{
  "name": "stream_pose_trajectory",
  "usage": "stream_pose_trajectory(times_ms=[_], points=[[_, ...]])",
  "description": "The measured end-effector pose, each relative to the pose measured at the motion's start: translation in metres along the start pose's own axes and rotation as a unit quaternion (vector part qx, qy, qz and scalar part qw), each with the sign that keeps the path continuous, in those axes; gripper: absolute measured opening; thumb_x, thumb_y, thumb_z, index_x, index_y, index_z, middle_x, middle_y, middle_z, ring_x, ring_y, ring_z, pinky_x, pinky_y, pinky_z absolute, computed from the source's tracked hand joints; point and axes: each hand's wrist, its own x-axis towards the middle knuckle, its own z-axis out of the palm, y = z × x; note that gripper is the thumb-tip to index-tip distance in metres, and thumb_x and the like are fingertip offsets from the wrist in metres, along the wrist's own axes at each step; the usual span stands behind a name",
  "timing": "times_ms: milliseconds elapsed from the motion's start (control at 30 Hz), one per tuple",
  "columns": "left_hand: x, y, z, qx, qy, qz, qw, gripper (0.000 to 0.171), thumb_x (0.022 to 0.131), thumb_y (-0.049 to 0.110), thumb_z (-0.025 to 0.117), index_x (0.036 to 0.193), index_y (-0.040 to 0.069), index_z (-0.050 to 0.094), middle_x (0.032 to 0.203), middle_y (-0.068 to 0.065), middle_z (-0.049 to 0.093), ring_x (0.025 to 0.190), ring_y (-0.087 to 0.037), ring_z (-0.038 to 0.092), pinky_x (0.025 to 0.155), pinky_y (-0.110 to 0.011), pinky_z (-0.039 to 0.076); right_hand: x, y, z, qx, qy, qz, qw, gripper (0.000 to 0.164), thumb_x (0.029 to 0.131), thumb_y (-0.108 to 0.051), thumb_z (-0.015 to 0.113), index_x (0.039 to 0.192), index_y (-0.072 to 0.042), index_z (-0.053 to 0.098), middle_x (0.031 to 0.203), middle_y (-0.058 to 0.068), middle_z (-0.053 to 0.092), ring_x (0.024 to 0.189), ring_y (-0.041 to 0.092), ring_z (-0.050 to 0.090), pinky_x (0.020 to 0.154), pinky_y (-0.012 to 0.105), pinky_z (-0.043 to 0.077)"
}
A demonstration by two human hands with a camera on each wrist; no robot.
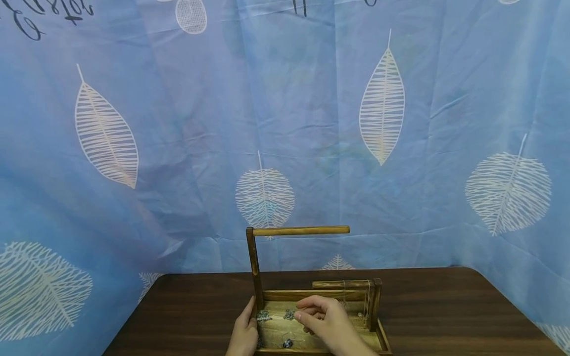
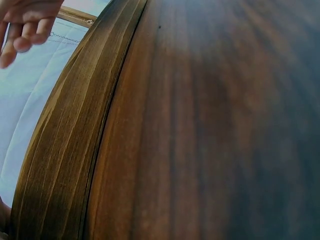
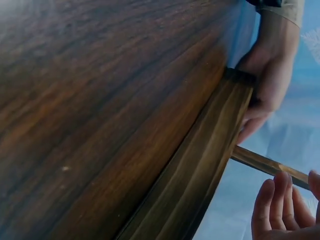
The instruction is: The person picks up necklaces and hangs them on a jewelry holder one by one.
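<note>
A brown wooden jewelry stand has a shallow tray base, a tall bar on the left and a low bar on the right. My left hand holds its left end, by the foot of the tall post. Over the tray, my right hand has its fingers loosely bent, with nothing visible between thumb and forefinger. Just left of those fingertips lies a small heaped chain. Another chain sits by the left post, and a dark cluster lies near the front. Thin necklaces hang from the low bar.
The stand rests on a dark wood-grain table. Behind it hangs a blue cloth printed with pale leaves. The tall bar juts rightward above the tray, and the low bar points left.
</note>
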Motion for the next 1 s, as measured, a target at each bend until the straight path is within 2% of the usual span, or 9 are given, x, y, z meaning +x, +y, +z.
stream_pose_trajectory(times_ms=[167,400,500,633,700,800,900,1000], points=[[0.001,0.003,0.001,0.0,0.0,0.002,1.0,0.057,0.099,-0.012,0.029,0.153,-0.017,0.012,0.154,-0.044,0.012,0.14,-0.06,0.014,0.109,-0.069,0.026,0.009,0.003,0.005,-0.017,-0.056,0.005,0.998,0.023,0.094,-0.019,0.072,0.111,-0.003,0.074,0.093,0.004,0.071,0.081,0.023,0.066,0.063,0.03,0.055],[0.0,0.004,0.002,0.009,0.007,0.001,0.9999,0.056,0.1,-0.011,0.029,0.153,-0.016,0.014,0.153,-0.045,0.014,0.139,-0.061,0.016,0.106,-0.067,0.033,0.02,0.016,0.012,-0.049,-0.114,0.012,0.992,0.019,0.093,-0.012,0.072,0.105,0.002,0.074,0.089,0.002,0.069,0.075,0.015,0.064,0.062,0.025,0.052],[-0.001,0.004,0.002,0.012,0.009,0.002,0.9999,0.056,0.1,-0.01,0.03,0.153,-0.017,0.014,0.152,-0.045,0.015,0.138,-0.062,0.017,0.105,-0.067,0.034,0.023,0.019,0.017,-0.06,-0.128,0.009,0.99,0.013,0.093,-0.008,0.072,0.1,0.001,0.076,0.085,0.0,0.069,0.07,0.011,0.062,0.06,0.024,0.05],[-0.002,0.003,0.001,0.014,0.012,0.01,0.9998,0.056,0.099,-0.011,0.03,0.152,-0.018,0.015,0.152,-0.046,0.015,0.138,-0.062,0.017,0.108,-0.069,0.028,0.03,0.028,0.021,-0.072,-0.14,-0.009,0.987,0.01,0.092,-0.007,0.072,0.096,0.0,0.077,0.083,-0.003,0.069,0.069,0.009,0.063,0.06,0.024,0.051],[-0.002,0.004,0.001,0.013,0.011,0.011,0.9998,0.056,0.099,-0.011,0.03,0.152,-0.018,0.015,0.152,-0.045,0.015,0.138,-0.061,0.017,0.108,-0.069,0.027,0.039,0.043,0.021,-0.08,-0.153,-0.02,0.985,0.011,0.092,-0.012,0.073,0.096,-0.004,0.078,0.085,-0.005,0.069,0.071,0.009,0.064,0.061,0.025,0.053],[-0.001,0.003,0.001,0.012,0.01,0.008,0.9998,0.056,0.099,-0.011,0.03,0.152,-0.018,0.014,0.152,-0.045,0.015,0.139,-0.061,0.016,0.108,-0.069,0.026,0.055,0.08,0.022,-0.081,-0.163,-0.027,0.983,0.009,0.091,-0.019,0.075,0.093,-0.012,0.079,0.086,-0.007,0.069,0.071,0.011,0.065,0.061,0.027,0.054],[-0.002,0.003,0.001,0.009,0.01,0.0,0.9999,0.056,0.099,-0.011,0.03,0.152,-0.018,0.014,0.153,-0.045,0.014,0.139,-0.061,0.016,0.108,-0.069,0.026,0.07,0.117,0.025,-0.077,-0.173,-0.018,0.982,0.004,0.088,-0.023,0.079,0.09,-0.02,0.08,0.088,-0.008,0.069,0.072,0.011,0.066,0.061,0.027,0.055],[-0.002,0.002,0.002,0.009,0.01,-0.005,0.9999,0.056,0.099,-0.011,0.031,0.152,-0.018,0.013,0.153,-0.044,0.013,0.139,-0.061,0.015,0.109,-0.07,0.025,0.075,0.134,0.028,-0.06,-0.18,0.002,0.982,0.005,0.085,-0.022,0.082,0.087,-0.019,0.079,0.088,-0.006,0.07,0.072,0.014,0.067,0.06,0.029,0.056]])
